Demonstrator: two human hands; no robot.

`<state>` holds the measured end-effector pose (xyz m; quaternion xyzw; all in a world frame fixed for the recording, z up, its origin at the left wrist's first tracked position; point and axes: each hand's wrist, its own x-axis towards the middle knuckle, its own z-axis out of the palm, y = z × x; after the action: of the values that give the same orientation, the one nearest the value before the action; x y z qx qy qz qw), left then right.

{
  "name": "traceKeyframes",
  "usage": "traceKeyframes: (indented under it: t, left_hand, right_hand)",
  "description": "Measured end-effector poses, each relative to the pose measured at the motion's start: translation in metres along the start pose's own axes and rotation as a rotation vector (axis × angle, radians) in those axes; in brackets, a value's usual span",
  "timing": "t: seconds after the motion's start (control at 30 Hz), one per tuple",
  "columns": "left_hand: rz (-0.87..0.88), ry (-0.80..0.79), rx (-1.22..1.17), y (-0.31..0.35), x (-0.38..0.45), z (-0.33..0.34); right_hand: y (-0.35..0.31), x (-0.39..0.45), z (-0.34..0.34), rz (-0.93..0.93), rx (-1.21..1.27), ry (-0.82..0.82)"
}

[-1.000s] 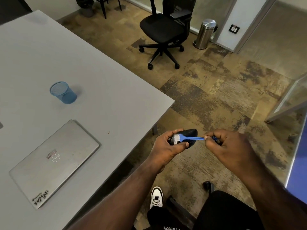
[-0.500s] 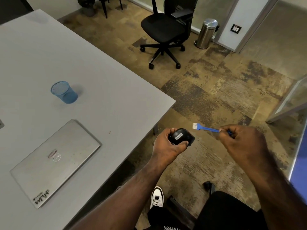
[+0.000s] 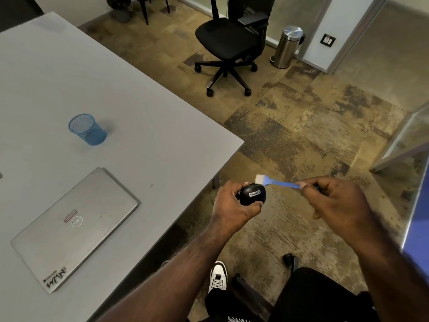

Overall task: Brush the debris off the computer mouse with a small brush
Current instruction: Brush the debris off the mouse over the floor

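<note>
The brush point(image 3: 276, 182) has swung back in from half a second ago: its pale bristles now meet the upper edge of the computer mouse point(image 3: 252, 194), so another stroke is likely starting. The left hand point(image 3: 228, 205) cups the mouse from beneath; the right hand point(image 3: 334, 201) pinches the blue handle. Both work over open floor, just beyond the table point(image 3: 162, 135) corner, with free room outward of the grip.

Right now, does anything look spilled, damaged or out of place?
Nothing stands out. The left hand holds the black mouse off the table, over the floor; the right hand holds the blue brush at its top edge. Laptop closed, mesh cup upright.
</note>
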<state>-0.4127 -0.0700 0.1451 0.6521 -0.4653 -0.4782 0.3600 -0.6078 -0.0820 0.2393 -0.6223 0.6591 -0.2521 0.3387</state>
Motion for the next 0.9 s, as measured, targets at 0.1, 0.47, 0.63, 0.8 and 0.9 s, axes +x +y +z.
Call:
traceKeyframes:
  t: [0.1,0.47,0.63,0.8,0.9]
  left_hand:
    - [0.008,-0.006,-0.028,0.002,-0.001,0.001]
    - [-0.01,-0.085,-0.371,-0.003,0.001,-0.011]
    - [-0.045,-0.072,-0.434,-0.009,0.002,-0.013]
    - [-0.063,-0.091,-0.545,-0.014,0.004,-0.011]
    - [-0.078,-0.104,-0.603,-0.014,0.005,-0.007]
  right_hand:
    - [0.004,-0.002,0.01,0.021,0.03,-0.086]
    - [0.023,-0.002,0.008,0.064,0.155,-0.015]
    - [0.025,-0.002,-0.007,0.157,-0.082,0.14]
    - [0.011,-0.005,-0.01,0.029,0.065,0.102]
    - [0.0,-0.011,0.003,-0.012,-0.001,-0.018]
